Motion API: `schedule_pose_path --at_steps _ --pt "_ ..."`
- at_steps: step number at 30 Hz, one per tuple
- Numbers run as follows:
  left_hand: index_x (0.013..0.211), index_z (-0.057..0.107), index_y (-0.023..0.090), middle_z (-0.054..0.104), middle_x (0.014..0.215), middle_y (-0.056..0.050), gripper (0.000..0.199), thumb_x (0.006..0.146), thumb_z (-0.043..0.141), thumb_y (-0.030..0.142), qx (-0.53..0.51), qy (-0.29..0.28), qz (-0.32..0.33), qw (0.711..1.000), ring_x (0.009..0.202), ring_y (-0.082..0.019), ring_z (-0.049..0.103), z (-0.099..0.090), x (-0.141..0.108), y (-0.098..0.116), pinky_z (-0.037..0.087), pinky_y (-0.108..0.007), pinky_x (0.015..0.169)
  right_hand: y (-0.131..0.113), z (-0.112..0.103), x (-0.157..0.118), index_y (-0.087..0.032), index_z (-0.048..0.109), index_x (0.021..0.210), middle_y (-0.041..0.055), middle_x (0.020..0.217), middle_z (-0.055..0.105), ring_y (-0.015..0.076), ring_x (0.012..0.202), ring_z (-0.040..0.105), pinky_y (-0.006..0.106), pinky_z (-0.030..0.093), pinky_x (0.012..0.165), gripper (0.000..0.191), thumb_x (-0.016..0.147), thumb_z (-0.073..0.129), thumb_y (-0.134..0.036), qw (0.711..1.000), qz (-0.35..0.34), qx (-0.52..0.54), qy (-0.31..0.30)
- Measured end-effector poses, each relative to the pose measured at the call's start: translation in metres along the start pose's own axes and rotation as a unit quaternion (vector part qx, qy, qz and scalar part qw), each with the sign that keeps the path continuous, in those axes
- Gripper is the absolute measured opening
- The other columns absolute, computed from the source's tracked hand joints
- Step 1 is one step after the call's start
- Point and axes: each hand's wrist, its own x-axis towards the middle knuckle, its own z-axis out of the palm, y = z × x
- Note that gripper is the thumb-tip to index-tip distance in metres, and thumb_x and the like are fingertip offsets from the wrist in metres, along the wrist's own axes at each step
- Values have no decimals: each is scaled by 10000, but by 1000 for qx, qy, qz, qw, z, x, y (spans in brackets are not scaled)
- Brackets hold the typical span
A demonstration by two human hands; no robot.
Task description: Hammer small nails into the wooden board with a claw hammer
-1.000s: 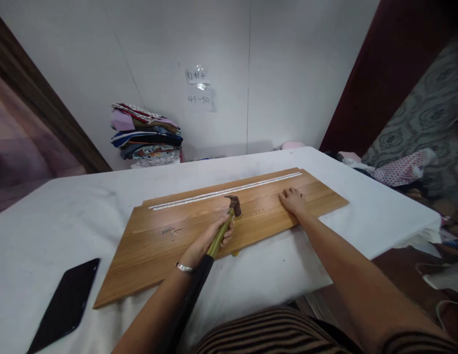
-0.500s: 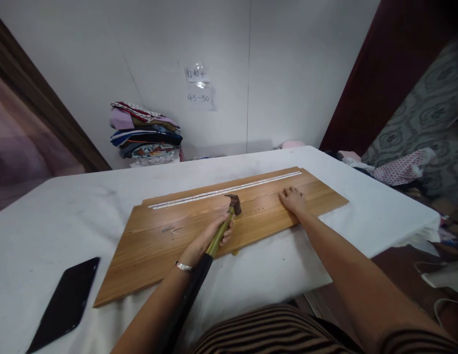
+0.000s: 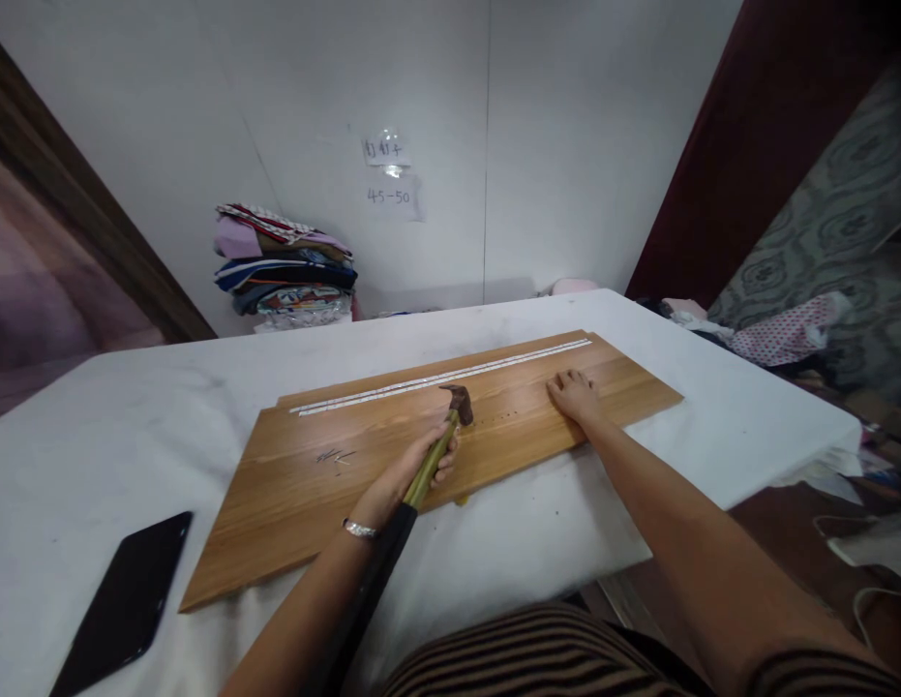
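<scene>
My left hand (image 3: 439,453), with a silver bracelet at the wrist, is closed around a claw hammer (image 3: 430,467). Its rusty head is low over the middle of a wood-grain board (image 3: 261,523), and the dark grip runs back along my forearm. Whether the head touches the board I cannot tell. Just right of the head, a row of several small dark nail heads or marks (image 3: 506,416) dots the wood. My right hand (image 3: 575,395) rests on the board's right part, fingers apart. Several loose nails (image 3: 336,455) lie on its left part.
Two white strips (image 3: 450,376) run along the board's far side. A black phone (image 3: 127,600) lies on the white-covered table (image 3: 225,368) at the left. Folded clothes (image 3: 286,261) are stacked by the wall beyond the table.
The view shifts very slightly. Both hands and the hammer keep practically the same place on the board.
</scene>
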Motion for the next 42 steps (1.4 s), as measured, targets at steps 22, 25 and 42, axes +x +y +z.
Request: schedule_pose_path --at_steps 22,25,42 --pt "779 484 201 397 532 71 421 897 521 604 -13 1 -10 1000 377 -71 357 2 0 0 268 -164 347 0 -1 1 -191 629 1229 163 1410 557 297 1341 433 478 302 1101 470 1011 292 -434 1000 1 4 -5" --pt "776 477 201 402 536 69 430 897 519 611 -13 -10 -5 1000 377 -68 351 1 -1 0 260 -165 349 1 -1 1 -187 629 1234 165 1403 559 301 1338 433 481 301 1099 478 1012 287 -438 1000 2 4 -4" --pt "789 485 198 400 538 71 429 897 533 611 -9 -9 13 1000 381 -68 369 1 -2 0 279 -166 351 0 -1 0 -185 637 1206 158 1380 575 294 1330 440 472 297 1095 476 1013 287 -443 1000 -1 3 -2"
